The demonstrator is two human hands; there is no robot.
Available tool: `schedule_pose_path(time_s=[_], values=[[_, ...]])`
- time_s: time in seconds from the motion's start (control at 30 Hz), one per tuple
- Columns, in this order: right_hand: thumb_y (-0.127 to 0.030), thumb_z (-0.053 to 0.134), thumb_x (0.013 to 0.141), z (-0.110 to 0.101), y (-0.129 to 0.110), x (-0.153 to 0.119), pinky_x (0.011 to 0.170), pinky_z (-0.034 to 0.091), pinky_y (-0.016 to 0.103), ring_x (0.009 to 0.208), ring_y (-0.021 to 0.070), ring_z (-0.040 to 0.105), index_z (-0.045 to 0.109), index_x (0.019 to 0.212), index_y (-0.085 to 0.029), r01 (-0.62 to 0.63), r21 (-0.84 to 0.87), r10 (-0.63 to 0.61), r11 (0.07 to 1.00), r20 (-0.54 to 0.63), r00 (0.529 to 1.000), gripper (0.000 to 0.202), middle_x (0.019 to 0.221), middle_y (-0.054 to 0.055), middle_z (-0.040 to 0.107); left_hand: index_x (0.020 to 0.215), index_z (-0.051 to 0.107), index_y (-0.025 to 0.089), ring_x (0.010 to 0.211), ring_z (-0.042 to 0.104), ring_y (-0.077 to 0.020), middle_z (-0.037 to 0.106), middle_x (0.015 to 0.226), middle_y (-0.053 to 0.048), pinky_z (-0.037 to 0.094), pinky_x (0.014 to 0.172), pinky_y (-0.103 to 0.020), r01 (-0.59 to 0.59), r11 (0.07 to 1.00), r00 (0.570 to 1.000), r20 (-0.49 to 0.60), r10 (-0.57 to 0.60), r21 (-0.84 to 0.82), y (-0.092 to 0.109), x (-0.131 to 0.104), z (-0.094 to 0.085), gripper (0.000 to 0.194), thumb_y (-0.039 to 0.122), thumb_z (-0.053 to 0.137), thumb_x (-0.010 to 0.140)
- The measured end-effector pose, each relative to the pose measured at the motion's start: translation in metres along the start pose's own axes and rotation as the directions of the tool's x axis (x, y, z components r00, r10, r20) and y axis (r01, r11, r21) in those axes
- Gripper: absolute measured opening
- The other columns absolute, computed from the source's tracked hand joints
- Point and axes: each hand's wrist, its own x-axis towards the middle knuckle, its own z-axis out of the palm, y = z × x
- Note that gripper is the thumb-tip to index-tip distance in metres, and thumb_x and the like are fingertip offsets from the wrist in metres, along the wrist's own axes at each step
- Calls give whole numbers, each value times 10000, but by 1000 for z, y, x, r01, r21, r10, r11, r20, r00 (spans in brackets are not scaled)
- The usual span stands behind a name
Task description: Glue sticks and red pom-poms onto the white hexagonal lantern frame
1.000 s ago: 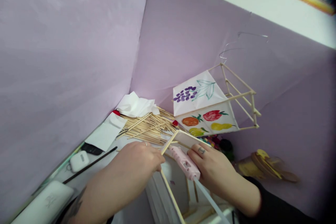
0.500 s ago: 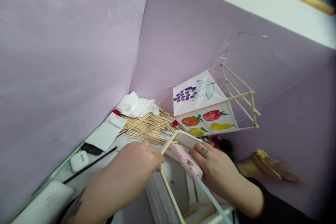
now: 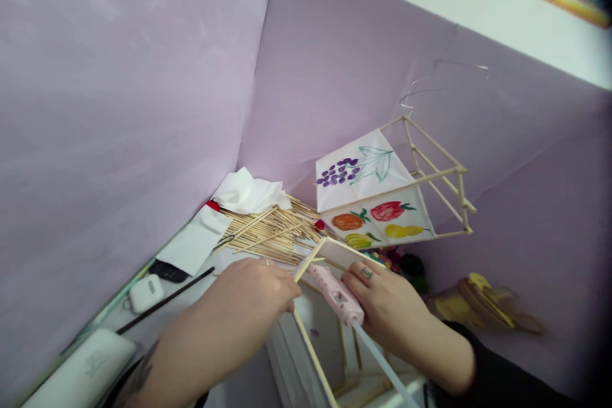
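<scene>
Just smooth pink plastic glue gun (image 3: 337,295).

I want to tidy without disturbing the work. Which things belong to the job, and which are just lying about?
Likely in the job:
pink glue gun, in the right hand
stick frame, in the left hand
loose sticks

Probably just lying about:
earbud case
white oblong case
black rod

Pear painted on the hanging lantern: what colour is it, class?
Yellow pear, seen best in the head view.
</scene>
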Motion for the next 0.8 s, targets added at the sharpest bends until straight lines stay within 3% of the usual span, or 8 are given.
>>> schedule_pose_path(time_s=[0.27,0.43,0.8], values=[[-64,644,782,-3,-2,0,734,500,366,793,267,630,693,834,-170,-11,-6,10,1000,-9,1000,128,840,83,686,810,672,195,800,682,-188,748,878,7,470,709,-301,57,996,993,99,-64,75,1,0,0,205,72,545,912],[-53,636,781,-4,-3,-1,732,514,379,786,273,633,695,829,-164,-2,13,3,1000,-53,999,134,839,85,682,897,717,204,847,695,-196,766,943,-6,489,739,-304,34,998,997,71,-38,54,1,1,-1,227,62,540,915],[-75,700,764,-8,-6,-1,716,514,387,791,285,647,703,824,-169,-27,0,27,1000,3,1000,111,838,79,692,876,722,209,785,679,-171,745,853,-14,512,749,-280,3,1000,1000,11,-3,29,-2,-2,3,255,136,498,973]])
